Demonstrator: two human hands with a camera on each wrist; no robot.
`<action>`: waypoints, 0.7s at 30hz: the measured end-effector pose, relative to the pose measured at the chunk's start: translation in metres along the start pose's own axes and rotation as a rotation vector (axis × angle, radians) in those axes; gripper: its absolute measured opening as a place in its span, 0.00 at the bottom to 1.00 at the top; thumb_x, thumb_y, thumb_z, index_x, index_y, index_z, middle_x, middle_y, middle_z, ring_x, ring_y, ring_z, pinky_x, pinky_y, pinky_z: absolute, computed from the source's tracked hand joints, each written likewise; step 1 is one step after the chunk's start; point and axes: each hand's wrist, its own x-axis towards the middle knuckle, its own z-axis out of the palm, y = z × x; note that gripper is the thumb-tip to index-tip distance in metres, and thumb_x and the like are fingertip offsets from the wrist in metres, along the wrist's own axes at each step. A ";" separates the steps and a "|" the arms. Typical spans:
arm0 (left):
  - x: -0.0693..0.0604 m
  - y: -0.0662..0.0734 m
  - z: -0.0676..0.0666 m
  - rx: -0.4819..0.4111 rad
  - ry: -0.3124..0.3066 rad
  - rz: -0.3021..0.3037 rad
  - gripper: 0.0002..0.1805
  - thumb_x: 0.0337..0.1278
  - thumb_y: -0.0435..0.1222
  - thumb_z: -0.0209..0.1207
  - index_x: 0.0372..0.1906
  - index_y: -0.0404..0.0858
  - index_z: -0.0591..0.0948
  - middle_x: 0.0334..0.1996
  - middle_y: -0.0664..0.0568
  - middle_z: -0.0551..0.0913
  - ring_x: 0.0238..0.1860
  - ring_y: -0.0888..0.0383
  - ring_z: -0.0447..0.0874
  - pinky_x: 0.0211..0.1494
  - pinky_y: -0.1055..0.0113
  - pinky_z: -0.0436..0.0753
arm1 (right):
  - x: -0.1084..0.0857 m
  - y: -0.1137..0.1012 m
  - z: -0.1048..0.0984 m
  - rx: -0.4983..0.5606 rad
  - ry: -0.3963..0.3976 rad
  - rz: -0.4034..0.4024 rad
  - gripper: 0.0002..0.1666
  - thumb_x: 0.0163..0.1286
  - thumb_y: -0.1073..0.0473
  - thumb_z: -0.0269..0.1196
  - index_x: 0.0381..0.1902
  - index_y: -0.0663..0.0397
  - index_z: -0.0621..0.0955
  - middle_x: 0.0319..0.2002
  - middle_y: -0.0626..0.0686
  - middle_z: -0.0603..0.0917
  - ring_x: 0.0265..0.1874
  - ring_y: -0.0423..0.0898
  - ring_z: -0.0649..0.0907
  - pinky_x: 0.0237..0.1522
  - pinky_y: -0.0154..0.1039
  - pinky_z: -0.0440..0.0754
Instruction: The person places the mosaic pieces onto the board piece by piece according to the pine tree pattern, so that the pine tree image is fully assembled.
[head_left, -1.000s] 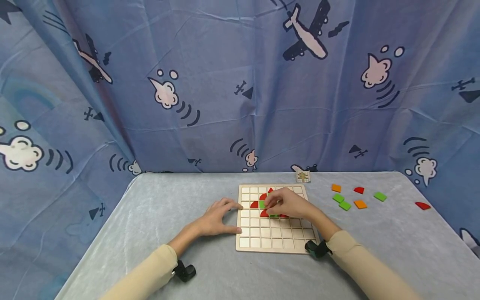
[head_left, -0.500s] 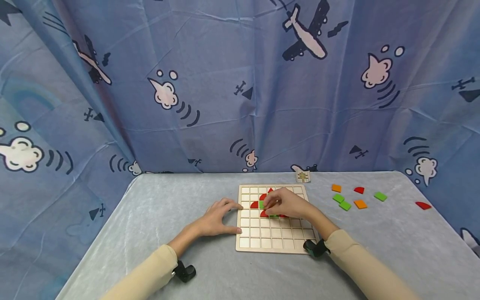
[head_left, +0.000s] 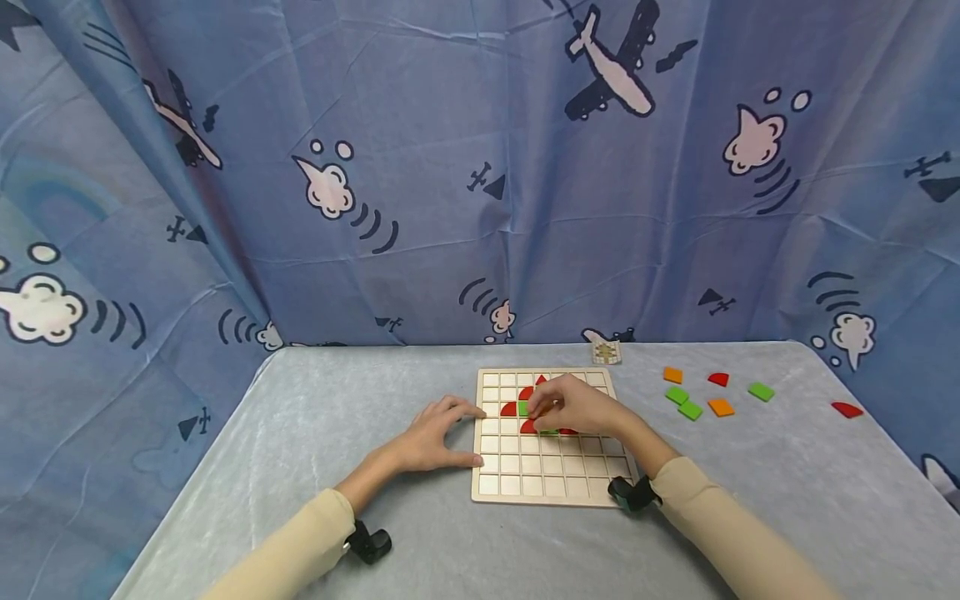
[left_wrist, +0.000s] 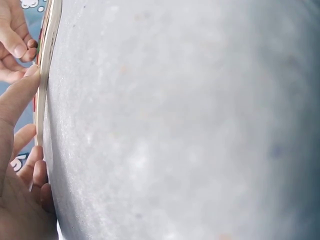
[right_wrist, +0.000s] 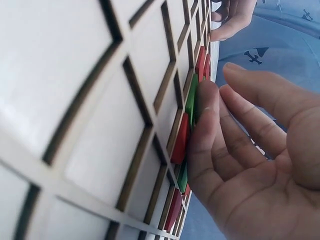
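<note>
A wooden grid board (head_left: 525,483) lies on the table with red and green tiles set in its upper middle cells, among them a red quarter-round tile (head_left: 509,409) and a green square tile (head_left: 522,408). My left hand (head_left: 433,437) rests at the board's left edge, thumb and fingers spread apart along the rim. Over the tiles is my right hand (head_left: 573,406), its fingertips down on the pattern and covering part of it. From the right wrist, a finger touches the green tile (right_wrist: 191,97) while the thumb (right_wrist: 245,80) stands apart; I see nothing pinched between them.
Right of the board lie several loose tiles: orange (head_left: 721,408), green (head_left: 761,392) and red (head_left: 847,411). A small patterned card (head_left: 607,353) is behind the board at the table's back edge. A blue printed curtain (head_left: 420,250) hangs behind.
My right hand stays over the same tiles, with only slight shifts of its fingers and wrist. The left hand and the loose tiles keep their places.
</note>
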 end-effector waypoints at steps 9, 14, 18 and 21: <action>0.000 0.000 0.000 0.003 -0.002 -0.007 0.38 0.48 0.57 0.70 0.66 0.55 0.73 0.66 0.54 0.69 0.67 0.51 0.65 0.68 0.46 0.64 | 0.000 -0.001 -0.001 -0.002 -0.021 0.012 0.11 0.63 0.67 0.67 0.44 0.63 0.84 0.43 0.61 0.87 0.43 0.49 0.85 0.42 0.35 0.82; 0.000 0.000 0.000 0.007 0.000 -0.006 0.37 0.48 0.57 0.70 0.66 0.55 0.73 0.66 0.53 0.69 0.67 0.50 0.65 0.69 0.45 0.64 | 0.000 -0.002 -0.003 0.002 -0.041 0.024 0.12 0.63 0.70 0.64 0.45 0.63 0.84 0.45 0.61 0.87 0.43 0.50 0.84 0.41 0.36 0.81; 0.000 0.001 0.000 0.006 -0.001 -0.006 0.37 0.48 0.57 0.70 0.66 0.55 0.73 0.66 0.53 0.69 0.67 0.50 0.65 0.68 0.45 0.64 | 0.000 -0.002 -0.004 0.017 -0.057 0.027 0.13 0.63 0.71 0.63 0.46 0.64 0.83 0.45 0.62 0.87 0.43 0.51 0.85 0.40 0.37 0.81; 0.000 0.001 0.000 0.005 -0.001 -0.006 0.37 0.48 0.56 0.70 0.66 0.56 0.73 0.66 0.53 0.69 0.66 0.50 0.65 0.68 0.45 0.64 | -0.001 -0.002 -0.005 0.032 -0.063 0.028 0.14 0.63 0.71 0.63 0.47 0.65 0.83 0.46 0.62 0.87 0.43 0.52 0.85 0.39 0.37 0.81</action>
